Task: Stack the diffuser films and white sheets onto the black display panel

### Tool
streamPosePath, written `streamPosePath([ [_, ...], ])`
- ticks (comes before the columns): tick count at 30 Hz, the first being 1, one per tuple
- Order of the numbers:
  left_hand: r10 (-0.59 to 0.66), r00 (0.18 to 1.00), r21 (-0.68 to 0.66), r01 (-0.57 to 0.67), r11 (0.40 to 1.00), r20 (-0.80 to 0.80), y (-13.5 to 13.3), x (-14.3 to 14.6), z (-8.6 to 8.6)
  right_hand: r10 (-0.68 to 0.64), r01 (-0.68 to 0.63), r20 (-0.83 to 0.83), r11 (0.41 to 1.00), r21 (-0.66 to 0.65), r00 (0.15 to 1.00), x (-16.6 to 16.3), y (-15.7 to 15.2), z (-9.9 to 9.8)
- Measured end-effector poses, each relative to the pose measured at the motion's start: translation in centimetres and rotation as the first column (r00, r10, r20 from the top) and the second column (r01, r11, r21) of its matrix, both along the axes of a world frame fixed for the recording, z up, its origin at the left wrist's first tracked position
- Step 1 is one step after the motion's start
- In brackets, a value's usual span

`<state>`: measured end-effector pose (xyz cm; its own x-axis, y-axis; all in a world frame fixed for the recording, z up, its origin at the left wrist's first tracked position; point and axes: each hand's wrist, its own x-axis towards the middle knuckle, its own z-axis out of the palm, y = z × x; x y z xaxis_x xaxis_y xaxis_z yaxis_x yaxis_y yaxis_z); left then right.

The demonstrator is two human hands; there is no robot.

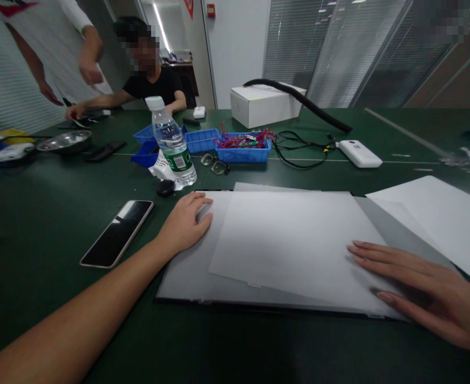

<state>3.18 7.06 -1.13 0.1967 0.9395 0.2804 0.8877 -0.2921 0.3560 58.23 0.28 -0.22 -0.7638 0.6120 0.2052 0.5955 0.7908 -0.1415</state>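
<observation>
A flat rectangular panel (186, 269) with a thin dark edge lies on the green table in front of me. On top of it rests a white translucent sheet (283, 240), turned slightly askew to the panel. My left hand (186, 221) lies at the panel's left edge, fingers spread and thumb apart, holding nothing. Over the right part of the white sheet is my right hand (422, 288), flat with fingers stretched out; whether it presses on the sheet I cannot tell. Beyond it, more white sheets (446, 218) lie to the right.
A smartphone (118, 234) lies left of the panel. Behind stand a water bottle (173, 144), eyeglasses (216, 163), a blue bin (243, 154) of red wires, a power bank (358, 153) with cable and a white box (267, 105). Two people are across the table.
</observation>
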Motion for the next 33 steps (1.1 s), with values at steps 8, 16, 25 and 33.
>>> streamPosePath([
  [8, 0.002, 1.000, -0.004, -0.002, 1.000, 0.000, 0.0, 0.0, 0.0, -0.286, 0.291, -0.053, 0.938, 0.190, 0.957, 1.5, 1.6, -1.0],
  [16, 0.004, 1.000, -0.010, -0.004, 1.000, 0.005, 0.0, 0.0, 0.0, -0.405, 0.403, -0.030, 0.898, 0.176, 0.914, 2.1, 1.3, -1.3],
  [25, -0.001, 1.000, -0.016, 0.001, 1.000, 0.002, 0.0, 0.1, 0.1, -0.176, 0.174, 0.005, 0.978, 0.114, 0.984, 1.4, 1.2, -0.9],
  [33, -0.003, 1.000, -0.016, 0.003, 1.000, 0.014, -0.1, 0.1, 0.2, -0.161, 0.161, -0.007, 0.987, 0.004, 0.987, 1.5, 0.9, -0.7],
])
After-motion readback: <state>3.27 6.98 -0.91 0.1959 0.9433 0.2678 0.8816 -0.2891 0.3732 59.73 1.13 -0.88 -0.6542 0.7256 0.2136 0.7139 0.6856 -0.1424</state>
